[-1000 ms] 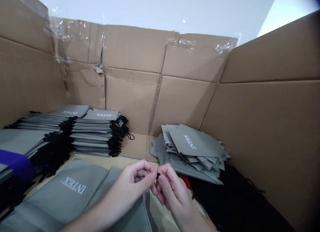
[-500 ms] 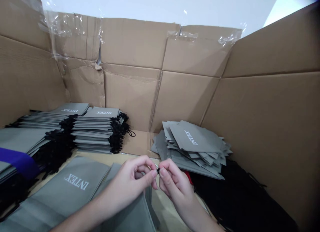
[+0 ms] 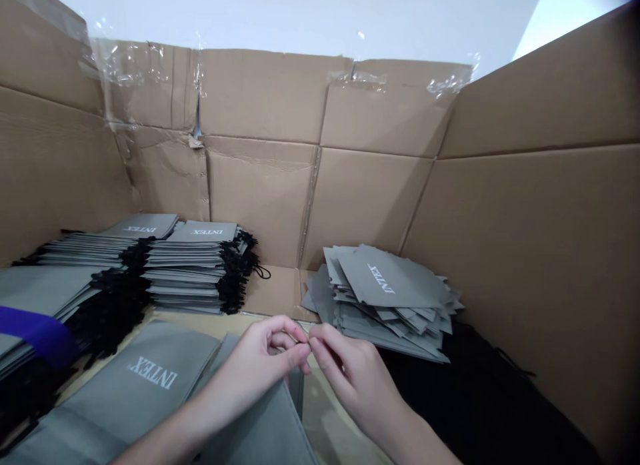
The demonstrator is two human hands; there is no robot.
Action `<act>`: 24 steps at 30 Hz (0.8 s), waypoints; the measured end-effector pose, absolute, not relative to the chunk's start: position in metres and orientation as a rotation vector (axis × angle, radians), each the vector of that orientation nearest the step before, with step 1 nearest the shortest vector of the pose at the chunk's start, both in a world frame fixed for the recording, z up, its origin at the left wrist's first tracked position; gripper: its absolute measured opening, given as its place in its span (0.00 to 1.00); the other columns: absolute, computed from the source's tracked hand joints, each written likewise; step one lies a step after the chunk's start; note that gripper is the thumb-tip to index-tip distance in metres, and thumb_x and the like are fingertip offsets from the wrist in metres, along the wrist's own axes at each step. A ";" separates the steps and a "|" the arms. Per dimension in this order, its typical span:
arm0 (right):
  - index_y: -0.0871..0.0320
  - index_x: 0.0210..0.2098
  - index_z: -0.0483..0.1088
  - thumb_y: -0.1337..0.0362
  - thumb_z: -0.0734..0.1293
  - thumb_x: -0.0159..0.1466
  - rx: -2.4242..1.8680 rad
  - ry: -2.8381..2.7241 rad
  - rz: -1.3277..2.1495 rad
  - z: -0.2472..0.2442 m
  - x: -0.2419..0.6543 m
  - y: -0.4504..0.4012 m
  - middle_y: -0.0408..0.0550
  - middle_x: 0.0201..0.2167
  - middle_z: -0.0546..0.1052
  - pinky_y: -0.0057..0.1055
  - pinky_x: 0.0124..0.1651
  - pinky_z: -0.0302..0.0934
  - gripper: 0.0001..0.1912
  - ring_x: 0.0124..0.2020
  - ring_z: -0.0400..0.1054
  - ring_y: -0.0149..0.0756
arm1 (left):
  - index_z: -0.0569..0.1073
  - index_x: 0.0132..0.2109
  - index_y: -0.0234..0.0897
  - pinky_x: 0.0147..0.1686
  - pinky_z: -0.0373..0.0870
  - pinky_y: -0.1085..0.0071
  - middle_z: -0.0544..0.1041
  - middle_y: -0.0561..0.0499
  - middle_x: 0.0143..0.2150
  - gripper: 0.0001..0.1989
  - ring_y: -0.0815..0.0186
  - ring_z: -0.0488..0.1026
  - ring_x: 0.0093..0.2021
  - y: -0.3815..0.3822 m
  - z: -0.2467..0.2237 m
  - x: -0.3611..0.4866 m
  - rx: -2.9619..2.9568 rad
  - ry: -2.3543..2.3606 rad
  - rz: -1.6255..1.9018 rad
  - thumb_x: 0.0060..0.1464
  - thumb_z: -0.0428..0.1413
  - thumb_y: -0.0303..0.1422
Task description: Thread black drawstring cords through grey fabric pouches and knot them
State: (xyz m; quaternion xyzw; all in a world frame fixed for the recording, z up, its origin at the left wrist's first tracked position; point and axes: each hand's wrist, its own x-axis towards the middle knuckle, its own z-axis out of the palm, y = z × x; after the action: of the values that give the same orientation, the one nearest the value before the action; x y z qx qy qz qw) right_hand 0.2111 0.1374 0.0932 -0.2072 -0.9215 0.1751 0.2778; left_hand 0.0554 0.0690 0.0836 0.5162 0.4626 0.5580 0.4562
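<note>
My left hand (image 3: 275, 348) is closed in a pinch, palm turned inward, its thumb and forefinger meeting at the tips. Beneath it a grey fabric bag (image 3: 267, 418) rises to its fingers, though the exact spot of the grip is hidden. Fingertip to fingertip with it, my right hand (image 3: 350, 368) pinches something too small to make out. Another grey bag (image 3: 160, 351) with white INTEX lettering lies flat to the left, partly under my left forearm.
Stacks of grey INTEX bags (image 3: 187, 268) with black cords stand at the left; a purple strip (image 3: 37, 331) crosses one stack. An untidy pile of grey pieces (image 3: 400, 281) lies at right, near black material (image 3: 480, 398). Cardboard walls (image 3: 265, 198) enclose the surface.
My right hand has shifted slightly left and turned more over, its fingertips now against my left ones. The small black bit seen between the fingertips is now hidden. The view has tilted slightly.
</note>
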 end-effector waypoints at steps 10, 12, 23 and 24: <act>0.57 0.25 0.61 0.51 0.54 0.67 -0.540 -2.353 0.969 0.089 0.207 0.136 0.38 0.18 0.61 0.26 0.24 0.45 0.21 0.20 0.54 0.27 | 0.65 0.37 0.35 0.29 0.60 0.75 0.73 0.56 0.21 0.13 0.70 0.69 0.24 0.065 0.089 0.058 1.278 1.066 1.414 0.49 0.59 0.37; 0.56 0.23 0.58 0.44 0.54 0.64 -0.573 -2.197 1.254 0.087 0.202 0.138 0.35 0.15 0.54 0.25 0.20 0.41 0.24 0.16 0.47 0.25 | 0.64 0.39 0.35 0.28 0.59 0.75 0.73 0.56 0.21 0.13 0.70 0.69 0.24 0.063 0.091 0.058 1.283 1.072 1.389 0.50 0.58 0.37; 0.57 0.29 0.61 0.44 0.57 0.63 -0.582 -2.281 1.177 0.075 0.201 0.143 0.38 0.18 0.64 0.24 0.22 0.44 0.22 0.19 0.52 0.26 | 0.58 0.45 0.40 0.30 0.62 0.73 0.70 0.58 0.23 0.17 0.68 0.71 0.27 0.065 0.078 0.062 1.257 1.089 1.425 0.51 0.56 0.32; 0.57 0.27 0.62 0.43 0.57 0.62 -0.592 -2.319 1.245 0.074 0.200 0.144 0.39 0.17 0.64 0.24 0.20 0.44 0.23 0.17 0.53 0.26 | 0.57 0.46 0.40 0.31 0.63 0.72 0.70 0.58 0.23 0.17 0.67 0.71 0.27 0.065 0.076 0.063 1.265 1.074 1.412 0.51 0.56 0.32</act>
State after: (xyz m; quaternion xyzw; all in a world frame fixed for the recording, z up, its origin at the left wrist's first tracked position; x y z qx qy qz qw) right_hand 0.2000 0.1443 0.0745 -0.2140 -0.8384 0.4503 0.2201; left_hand 0.0633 0.0652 0.0762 0.5147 0.4368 0.5744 0.4631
